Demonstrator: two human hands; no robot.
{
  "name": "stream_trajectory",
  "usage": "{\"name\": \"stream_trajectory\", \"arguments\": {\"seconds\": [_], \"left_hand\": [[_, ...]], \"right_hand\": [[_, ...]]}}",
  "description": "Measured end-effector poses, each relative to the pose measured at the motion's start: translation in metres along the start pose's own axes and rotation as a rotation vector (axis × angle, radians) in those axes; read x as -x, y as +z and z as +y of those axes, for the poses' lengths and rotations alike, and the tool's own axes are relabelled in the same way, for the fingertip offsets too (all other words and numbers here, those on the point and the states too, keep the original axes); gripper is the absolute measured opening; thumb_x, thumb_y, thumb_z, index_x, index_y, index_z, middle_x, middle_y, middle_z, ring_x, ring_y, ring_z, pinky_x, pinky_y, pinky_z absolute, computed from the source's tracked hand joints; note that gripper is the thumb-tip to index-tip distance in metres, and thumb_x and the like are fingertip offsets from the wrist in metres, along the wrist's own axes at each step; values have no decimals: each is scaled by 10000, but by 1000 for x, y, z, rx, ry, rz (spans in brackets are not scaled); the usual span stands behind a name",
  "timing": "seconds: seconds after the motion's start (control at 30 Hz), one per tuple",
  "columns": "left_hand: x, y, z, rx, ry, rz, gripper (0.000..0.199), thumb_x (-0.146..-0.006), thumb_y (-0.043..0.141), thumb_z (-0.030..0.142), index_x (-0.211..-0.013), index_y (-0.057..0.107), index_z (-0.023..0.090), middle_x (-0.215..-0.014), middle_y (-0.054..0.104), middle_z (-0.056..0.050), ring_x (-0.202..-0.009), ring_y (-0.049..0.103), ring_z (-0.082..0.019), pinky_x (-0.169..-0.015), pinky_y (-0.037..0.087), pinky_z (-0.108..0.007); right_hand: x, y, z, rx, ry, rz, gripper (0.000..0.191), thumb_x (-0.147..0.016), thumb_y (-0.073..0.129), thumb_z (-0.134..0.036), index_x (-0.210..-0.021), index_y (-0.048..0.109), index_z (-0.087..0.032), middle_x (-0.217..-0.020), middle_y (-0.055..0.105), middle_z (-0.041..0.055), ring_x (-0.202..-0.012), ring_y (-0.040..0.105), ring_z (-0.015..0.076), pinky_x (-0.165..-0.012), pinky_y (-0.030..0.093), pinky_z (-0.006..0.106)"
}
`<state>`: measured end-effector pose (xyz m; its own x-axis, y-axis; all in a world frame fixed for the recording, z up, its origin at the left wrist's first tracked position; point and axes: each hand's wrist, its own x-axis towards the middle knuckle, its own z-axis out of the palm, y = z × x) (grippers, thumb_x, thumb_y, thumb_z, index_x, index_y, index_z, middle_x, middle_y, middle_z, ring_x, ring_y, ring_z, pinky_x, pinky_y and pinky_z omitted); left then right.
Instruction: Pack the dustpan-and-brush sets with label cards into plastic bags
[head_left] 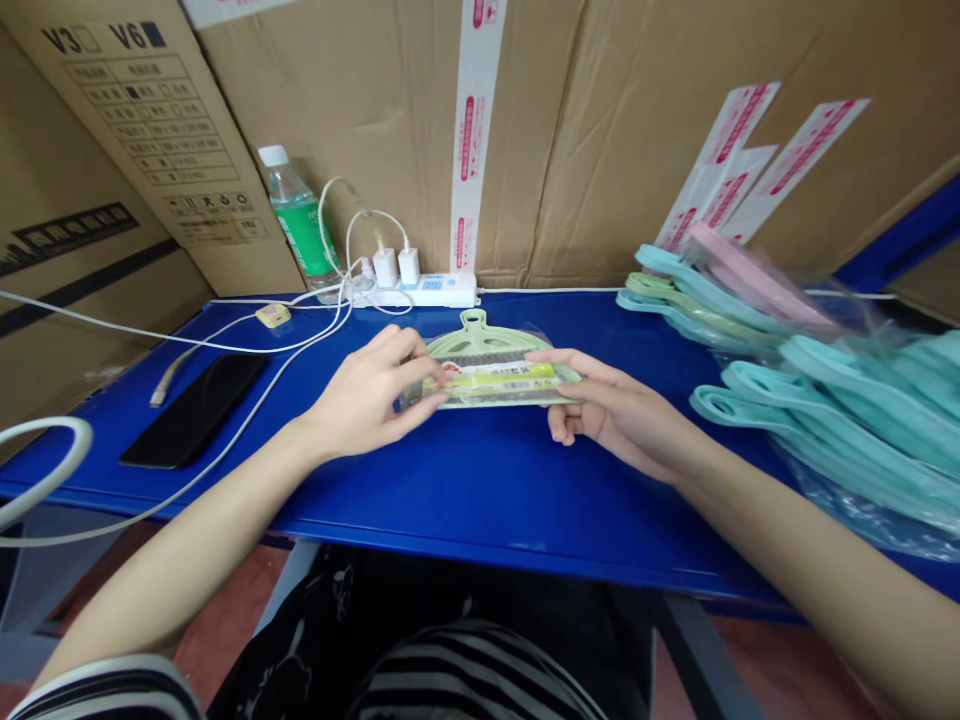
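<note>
Leftmost, carton point(127, 120) printed "V3 V6", then phone point(193, 410) on blue table point(480, 510); left hand point(373, 395) and right hand point(615, 410) clamp opposite ends of green packet point(491, 375) mid-table, yellow label point(499, 379) unreadable, open room before front edge, teal packets point(825, 420) piled right.

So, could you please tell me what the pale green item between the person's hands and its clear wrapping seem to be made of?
The pale green slotted item looks like moulded matte plastic, given its even colour and rounded loop. The wrapping seems thin clear plastic film, from its glossy glare and creases.
</note>
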<state>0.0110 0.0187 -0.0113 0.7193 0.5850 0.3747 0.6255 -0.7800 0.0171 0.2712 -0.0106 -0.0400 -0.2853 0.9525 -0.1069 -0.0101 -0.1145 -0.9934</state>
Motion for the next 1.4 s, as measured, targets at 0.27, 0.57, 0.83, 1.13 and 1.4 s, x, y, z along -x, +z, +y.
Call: {"name": "stream_trajectory", "arguments": {"seconds": [0.27,0.57,0.83,1.13,1.4], "left_hand": [[-3,7,-1,-131,98,-271,237,-858,567,177,-1092,597,193,-1041,643,-72,-924,593,-217,-862,446,-349],[-3,4,0,-153,137,-316,206,-798,616,138,-987,543,173,-964,663,-57,-829,631,-205,-759,487,-313],[-3,5,-1,-162,149,-331,195,-790,622,143,-962,534,165,-975,667,-63,-824,631,-210,-760,494,-325],[-3,4,-1,-156,132,-358,174,-794,615,143,-937,521,178,-973,658,-57,-853,632,-210,-786,489,-327],[-3,4,-1,-160,128,-364,183,-793,624,140,-946,527,173,-978,659,-62,-861,632,-216,-787,488,-331]], "right_hand": [[1,0,0,38,3,-13,425,-840,441,-216,-1252,531,-169,-560,572,-31,-520,598,166,-519,442,296],[1,0,2,30,21,-61,389,-767,604,-297,-1141,582,-193,-559,600,-38,-527,590,143,-536,431,278],[2,1,2,59,-5,-71,352,-763,653,-337,-1089,598,-214,-581,594,-48,-549,599,142,-527,410,285],[2,0,2,105,-27,-81,339,-774,646,-356,-1080,590,-221,-575,578,-52,-544,592,140,-526,389,289],[2,0,2,167,-48,-87,358,-792,610,-359,-1120,602,-214,-567,580,-47,-547,587,142,-543,397,295]]}}
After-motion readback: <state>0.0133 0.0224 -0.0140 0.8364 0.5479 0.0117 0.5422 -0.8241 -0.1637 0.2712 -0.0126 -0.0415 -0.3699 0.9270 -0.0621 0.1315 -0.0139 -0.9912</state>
